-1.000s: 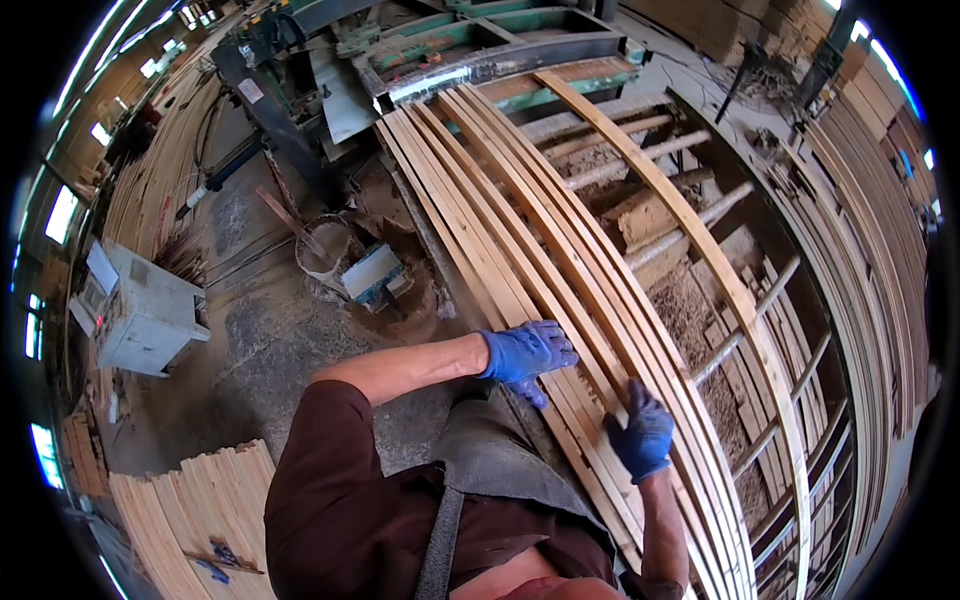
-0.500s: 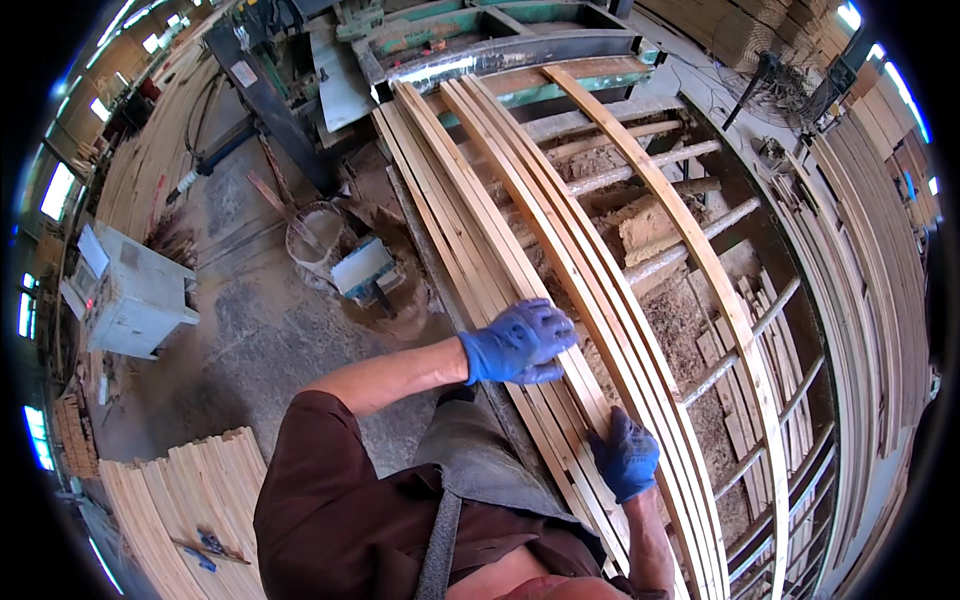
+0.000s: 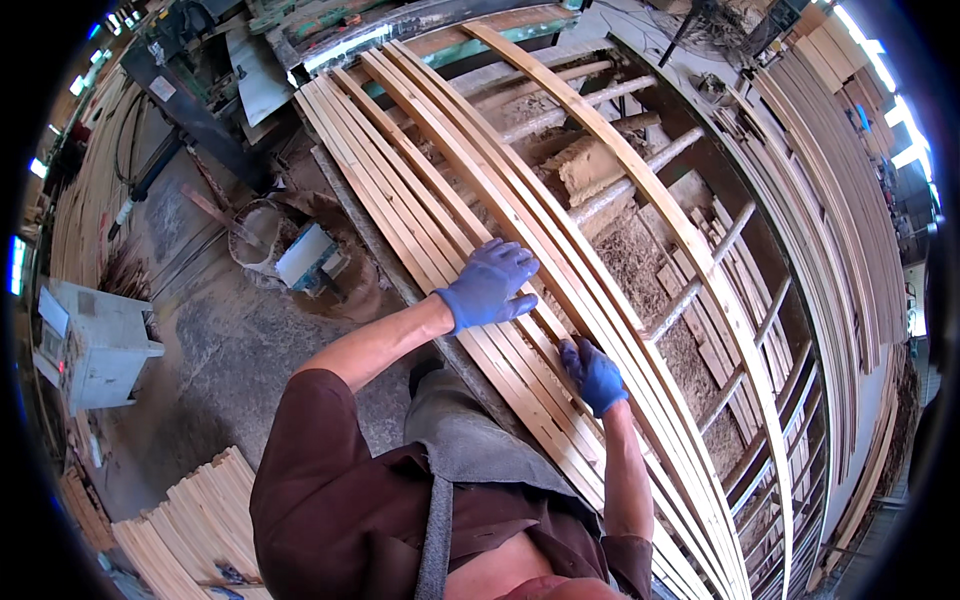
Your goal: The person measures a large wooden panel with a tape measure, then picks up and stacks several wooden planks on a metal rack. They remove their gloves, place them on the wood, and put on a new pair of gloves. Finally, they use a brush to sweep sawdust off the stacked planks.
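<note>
Long pale wooden strips (image 3: 400, 225) lie side by side along a low roller frame in front of me. My left hand (image 3: 490, 285), in a blue glove, rests over one narrow strip (image 3: 430, 180), its fingers curled on the strip and its thumb apart. Closer to me and to the right, my right hand (image 3: 596, 376), also gloved in blue, has its fingers closed round what looks like the same strip. Its fingertips are partly hidden. Just right of both hands runs a tight group of strips (image 3: 570, 265), raised on edge or stacked.
A single curved-looking board (image 3: 640, 170) lies across the rollers (image 3: 675, 310), with sawdust and offcuts below. A bucket (image 3: 258, 238) and a grey cabinet (image 3: 100, 340) stand on the left floor. Lumber stacks (image 3: 190, 525) sit lower left and along the right (image 3: 830, 210).
The view has shifted right. Both hands have moved farther forward along the strips. A strip under my hands now lies apart from the flat ones on the left.
</note>
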Demonstrator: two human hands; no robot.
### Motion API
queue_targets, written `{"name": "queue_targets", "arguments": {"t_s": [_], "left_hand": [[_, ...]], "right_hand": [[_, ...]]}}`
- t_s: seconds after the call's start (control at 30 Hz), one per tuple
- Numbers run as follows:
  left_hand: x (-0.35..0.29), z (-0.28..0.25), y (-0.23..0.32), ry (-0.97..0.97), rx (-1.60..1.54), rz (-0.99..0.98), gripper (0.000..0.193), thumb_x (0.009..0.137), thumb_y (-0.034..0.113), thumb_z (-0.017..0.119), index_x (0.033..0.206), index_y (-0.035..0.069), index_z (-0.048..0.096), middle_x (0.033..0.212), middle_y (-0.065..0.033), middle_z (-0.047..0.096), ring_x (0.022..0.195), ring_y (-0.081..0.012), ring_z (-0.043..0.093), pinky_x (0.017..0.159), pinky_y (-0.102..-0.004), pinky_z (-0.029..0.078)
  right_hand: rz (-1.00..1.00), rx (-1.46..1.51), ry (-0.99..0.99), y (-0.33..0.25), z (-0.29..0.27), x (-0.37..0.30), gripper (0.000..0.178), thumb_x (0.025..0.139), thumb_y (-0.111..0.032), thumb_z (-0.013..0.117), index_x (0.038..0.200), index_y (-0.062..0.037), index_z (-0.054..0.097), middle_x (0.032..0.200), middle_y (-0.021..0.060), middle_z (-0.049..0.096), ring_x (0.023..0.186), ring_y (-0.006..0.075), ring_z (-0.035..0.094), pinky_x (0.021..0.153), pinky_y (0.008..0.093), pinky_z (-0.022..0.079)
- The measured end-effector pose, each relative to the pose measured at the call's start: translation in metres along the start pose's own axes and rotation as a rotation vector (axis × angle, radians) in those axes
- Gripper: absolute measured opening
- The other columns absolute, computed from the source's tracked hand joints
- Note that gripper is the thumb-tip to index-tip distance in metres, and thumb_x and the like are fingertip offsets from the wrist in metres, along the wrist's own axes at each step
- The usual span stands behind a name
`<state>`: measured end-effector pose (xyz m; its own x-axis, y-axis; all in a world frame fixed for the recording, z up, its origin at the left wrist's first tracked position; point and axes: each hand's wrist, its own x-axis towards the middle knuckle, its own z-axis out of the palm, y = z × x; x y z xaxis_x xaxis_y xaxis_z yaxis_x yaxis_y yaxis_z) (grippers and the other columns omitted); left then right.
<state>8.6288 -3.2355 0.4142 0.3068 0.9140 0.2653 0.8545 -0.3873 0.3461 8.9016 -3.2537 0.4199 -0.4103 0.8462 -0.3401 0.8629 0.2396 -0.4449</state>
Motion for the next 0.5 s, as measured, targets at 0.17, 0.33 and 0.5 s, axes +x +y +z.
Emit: {"name": "queue_targets", "arguments": {"t_s": [0.17,0.33,0.5], "left_hand": [[0.000,-0.007,0.007,0.109,0.009,0.042,0.054,0.082,0.043,0.065,0.119,0.003,0.062,0.123,-0.0168,0.061,0.119,-0.0322,0.055,0.106,-0.0454,0.038],[-0.008,-0.019,0.010,0.004,-0.091,0.139,0.037,0.085,0.044,0.064,0.092,0.007,0.070,0.086,-0.0087,0.068,0.084,-0.0267,0.064,0.078,-0.0410,0.051],[0.016,-0.017,0.017,-0.611,0.032,0.065,0.059,0.088,0.059,0.054,0.075,0.005,0.071,0.078,-0.0127,0.069,0.075,-0.0304,0.066,0.074,-0.0423,0.050]], "right_hand": [[0.024,0.057,0.050,0.004,-0.006,-0.003,0.052,0.097,-0.053,0.044,0.118,-0.0075,0.059,0.093,0.0236,0.068,0.092,0.0426,0.064,0.080,0.0497,0.050],[0.053,-0.077,0.142,0.018,0.003,0.002,0.043,0.097,-0.049,0.046,0.112,-0.0108,0.059,0.089,0.0228,0.069,0.083,0.0432,0.065,0.073,0.0510,0.051],[-0.042,-0.067,0.162,0.020,0.016,0.000,0.044,0.098,-0.050,0.045,0.112,-0.0109,0.059,0.085,0.0237,0.068,0.081,0.0440,0.065,0.071,0.0528,0.050]]}}
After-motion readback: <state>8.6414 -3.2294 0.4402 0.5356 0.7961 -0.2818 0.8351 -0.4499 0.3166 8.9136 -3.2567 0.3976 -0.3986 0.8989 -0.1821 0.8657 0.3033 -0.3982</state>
